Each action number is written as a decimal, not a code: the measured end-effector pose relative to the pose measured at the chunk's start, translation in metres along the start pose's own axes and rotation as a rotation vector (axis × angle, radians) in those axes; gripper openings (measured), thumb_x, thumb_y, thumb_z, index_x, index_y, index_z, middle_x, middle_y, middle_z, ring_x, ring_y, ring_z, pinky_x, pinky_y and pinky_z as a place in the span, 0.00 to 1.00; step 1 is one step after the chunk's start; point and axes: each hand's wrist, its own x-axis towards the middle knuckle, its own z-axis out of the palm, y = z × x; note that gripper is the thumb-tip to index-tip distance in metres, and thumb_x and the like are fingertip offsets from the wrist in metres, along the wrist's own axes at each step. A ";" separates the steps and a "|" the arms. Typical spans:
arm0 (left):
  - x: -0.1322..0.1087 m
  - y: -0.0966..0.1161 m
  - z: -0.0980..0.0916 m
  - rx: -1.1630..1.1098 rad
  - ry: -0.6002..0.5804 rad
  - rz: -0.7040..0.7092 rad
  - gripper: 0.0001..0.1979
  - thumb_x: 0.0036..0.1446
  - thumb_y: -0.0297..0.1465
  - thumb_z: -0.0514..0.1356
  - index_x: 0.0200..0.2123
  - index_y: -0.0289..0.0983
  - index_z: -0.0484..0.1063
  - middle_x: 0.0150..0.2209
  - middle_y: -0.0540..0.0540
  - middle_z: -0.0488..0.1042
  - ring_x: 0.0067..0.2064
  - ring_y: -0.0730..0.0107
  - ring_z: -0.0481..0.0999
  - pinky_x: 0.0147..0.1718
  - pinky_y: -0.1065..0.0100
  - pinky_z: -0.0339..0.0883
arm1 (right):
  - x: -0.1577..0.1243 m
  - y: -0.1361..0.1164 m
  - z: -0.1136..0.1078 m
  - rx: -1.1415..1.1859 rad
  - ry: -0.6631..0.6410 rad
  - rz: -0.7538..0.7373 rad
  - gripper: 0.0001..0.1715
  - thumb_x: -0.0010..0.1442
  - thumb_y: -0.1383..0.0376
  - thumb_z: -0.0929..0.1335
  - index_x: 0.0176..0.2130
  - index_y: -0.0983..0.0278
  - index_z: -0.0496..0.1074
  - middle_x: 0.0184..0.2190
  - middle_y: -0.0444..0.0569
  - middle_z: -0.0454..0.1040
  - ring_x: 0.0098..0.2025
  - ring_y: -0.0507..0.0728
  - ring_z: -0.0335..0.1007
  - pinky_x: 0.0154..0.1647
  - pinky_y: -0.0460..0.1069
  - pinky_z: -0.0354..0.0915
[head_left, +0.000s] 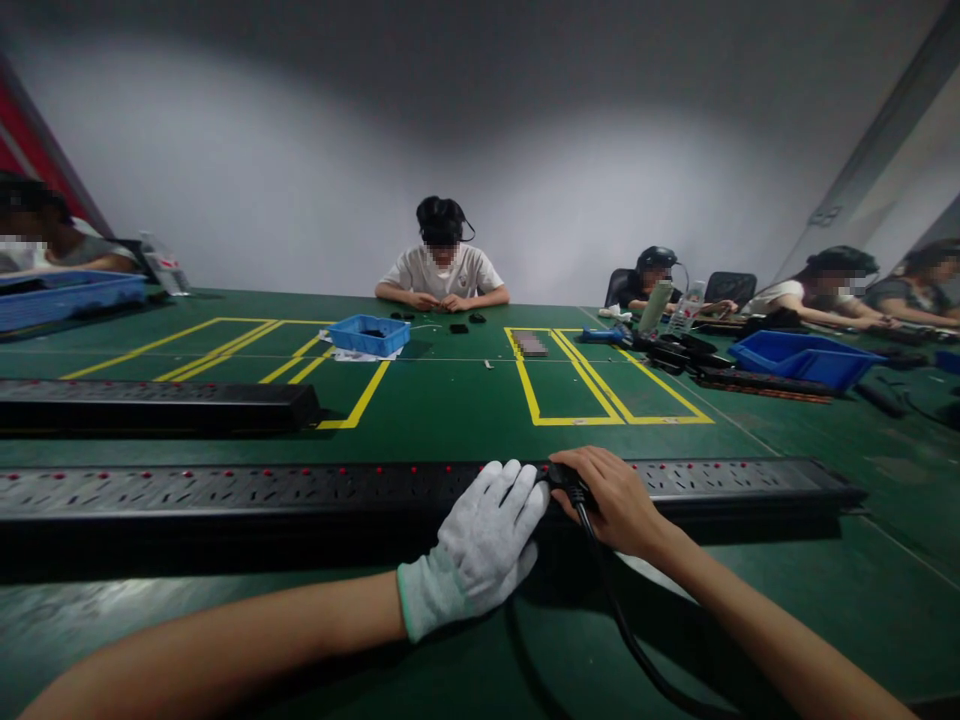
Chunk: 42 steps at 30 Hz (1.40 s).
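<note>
A long black power strip (300, 490) with a row of sockets and small red parts runs across the table in front of me. My left hand (487, 540), in a white glove with a green-edged cuff, lies over it. Its fingers rest on the socket face and the thumb is at the near side. Beside it, my bare right hand (611, 498) is closed around a black plug (564, 478), held against the socket face. The plug's pins are hidden, so I cannot tell how deep it sits. From the plug a black cord (615, 610) hangs toward me.
Another power strip (150, 402) lies behind on the left. A small blue bin (369, 335) stands farther back; a larger blue bin (806, 358) is at right among black parts. Yellow tape (581, 421) marks the green table. Several people sit around, one person (442, 265) opposite.
</note>
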 end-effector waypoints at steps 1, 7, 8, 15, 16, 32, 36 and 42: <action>0.000 0.000 0.001 -0.004 0.004 0.000 0.27 0.62 0.34 0.56 0.62 0.28 0.62 0.62 0.32 0.65 0.65 0.45 0.62 0.63 0.47 0.55 | 0.000 0.000 0.001 -0.008 0.003 0.000 0.16 0.63 0.65 0.66 0.51 0.63 0.67 0.43 0.54 0.77 0.43 0.61 0.76 0.45 0.56 0.71; -0.001 -0.001 0.001 -0.004 0.004 0.009 0.28 0.63 0.34 0.56 0.63 0.27 0.62 0.62 0.32 0.65 0.65 0.44 0.61 0.63 0.47 0.55 | 0.000 0.000 0.000 -0.009 -0.003 0.001 0.15 0.64 0.65 0.65 0.52 0.63 0.66 0.43 0.54 0.77 0.44 0.61 0.75 0.45 0.56 0.71; -0.001 -0.001 0.000 -0.002 -0.004 0.009 0.28 0.63 0.34 0.56 0.63 0.27 0.62 0.62 0.32 0.65 0.65 0.44 0.61 0.63 0.47 0.54 | 0.000 0.000 0.000 -0.008 -0.004 0.004 0.15 0.65 0.65 0.65 0.52 0.63 0.66 0.44 0.54 0.77 0.44 0.61 0.75 0.45 0.56 0.71; -0.002 0.000 0.000 -0.008 -0.005 0.003 0.27 0.63 0.34 0.56 0.63 0.28 0.62 0.63 0.32 0.64 0.65 0.44 0.61 0.63 0.47 0.53 | -0.002 -0.006 0.003 -0.029 0.021 0.047 0.15 0.64 0.65 0.66 0.51 0.62 0.67 0.43 0.53 0.77 0.43 0.61 0.76 0.43 0.55 0.72; -0.002 0.000 0.000 -0.005 0.005 -0.001 0.27 0.63 0.34 0.56 0.63 0.28 0.62 0.63 0.32 0.64 0.65 0.45 0.61 0.63 0.47 0.53 | -0.002 -0.008 0.003 -0.037 0.036 0.060 0.15 0.64 0.65 0.66 0.51 0.62 0.67 0.43 0.53 0.77 0.42 0.61 0.76 0.43 0.55 0.72; 0.000 0.001 0.001 0.003 0.052 -0.008 0.27 0.63 0.33 0.55 0.63 0.28 0.63 0.61 0.35 0.67 0.63 0.48 0.65 0.63 0.49 0.55 | -0.005 -0.013 0.008 -0.056 0.084 0.114 0.13 0.65 0.66 0.65 0.51 0.62 0.66 0.43 0.53 0.77 0.43 0.62 0.75 0.45 0.57 0.71; -0.001 0.001 0.002 0.005 0.041 -0.008 0.28 0.63 0.34 0.55 0.64 0.28 0.61 0.62 0.33 0.66 0.64 0.47 0.64 0.63 0.49 0.54 | -0.004 -0.013 0.007 -0.052 0.082 0.114 0.14 0.65 0.66 0.65 0.51 0.62 0.66 0.43 0.53 0.77 0.43 0.62 0.75 0.45 0.57 0.70; -0.002 0.001 0.002 -0.003 0.008 -0.020 0.30 0.64 0.35 0.55 0.66 0.28 0.58 0.63 0.34 0.64 0.65 0.48 0.62 0.64 0.49 0.53 | -0.004 -0.012 0.007 -0.040 0.073 0.108 0.14 0.65 0.67 0.65 0.51 0.62 0.66 0.43 0.53 0.77 0.43 0.61 0.75 0.45 0.56 0.70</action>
